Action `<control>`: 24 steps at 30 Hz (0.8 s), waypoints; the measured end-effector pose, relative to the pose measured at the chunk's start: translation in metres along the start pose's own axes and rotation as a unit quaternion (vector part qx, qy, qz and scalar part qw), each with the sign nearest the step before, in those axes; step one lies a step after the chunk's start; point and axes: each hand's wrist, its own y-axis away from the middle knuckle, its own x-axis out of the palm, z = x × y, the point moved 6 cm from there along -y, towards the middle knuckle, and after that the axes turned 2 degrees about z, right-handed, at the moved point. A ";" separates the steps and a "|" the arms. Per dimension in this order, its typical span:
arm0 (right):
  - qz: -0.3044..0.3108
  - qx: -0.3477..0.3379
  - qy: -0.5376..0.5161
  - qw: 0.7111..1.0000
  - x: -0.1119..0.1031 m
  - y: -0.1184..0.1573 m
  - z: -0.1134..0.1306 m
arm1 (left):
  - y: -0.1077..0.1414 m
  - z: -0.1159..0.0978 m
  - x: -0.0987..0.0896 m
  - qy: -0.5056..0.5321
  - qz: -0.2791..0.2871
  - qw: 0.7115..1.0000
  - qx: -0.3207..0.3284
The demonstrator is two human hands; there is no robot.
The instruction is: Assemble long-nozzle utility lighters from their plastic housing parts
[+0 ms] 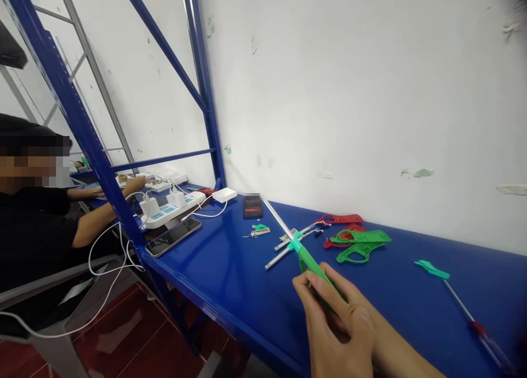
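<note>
In the head view, the left hand (pixel 335 334) and right hand (pixel 352 298) are both curled closed around a green handle (pixel 313 265), raised over the blue surface (pixel 230 257). The handle's metal tube (pixel 281 219) points away; green shells (pixel 373 237) lie right of the handle. Steady, even finger pressure, keeping tube and handle aligned, should work best.

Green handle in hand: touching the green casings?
Apart. The head view shows blue tabletop between the green handle and the green casings.
</note>
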 end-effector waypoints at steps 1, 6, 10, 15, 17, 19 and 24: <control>0.000 0.014 -0.006 1.000 -0.003 0.005 0.001 | 0.001 -0.004 0.002 0.002 0.010 1.000 0.010; -0.001 0.028 -0.065 0.998 -0.027 0.034 0.008 | 0.007 -0.014 0.000 0.021 0.038 0.999 0.031; -0.045 -0.011 -0.056 0.997 -0.034 0.054 0.008 | 0.010 -0.014 0.000 0.006 0.077 0.997 0.026; -0.126 -0.026 -0.051 0.990 -0.038 0.061 -0.004 | 0.009 -0.021 0.015 -0.012 0.180 0.984 0.004; -0.133 -0.035 -0.056 0.989 -0.039 0.058 -0.008 | 0.007 -0.025 0.019 -0.022 0.201 0.979 -0.001; -0.130 -0.041 -0.061 0.989 -0.041 0.052 -0.013 | 0.006 -0.027 0.019 -0.034 0.207 0.978 0.001; -0.119 -0.041 -0.067 0.990 -0.042 0.040 -0.023 | 0.005 -0.030 0.017 -0.040 0.209 0.977 0.007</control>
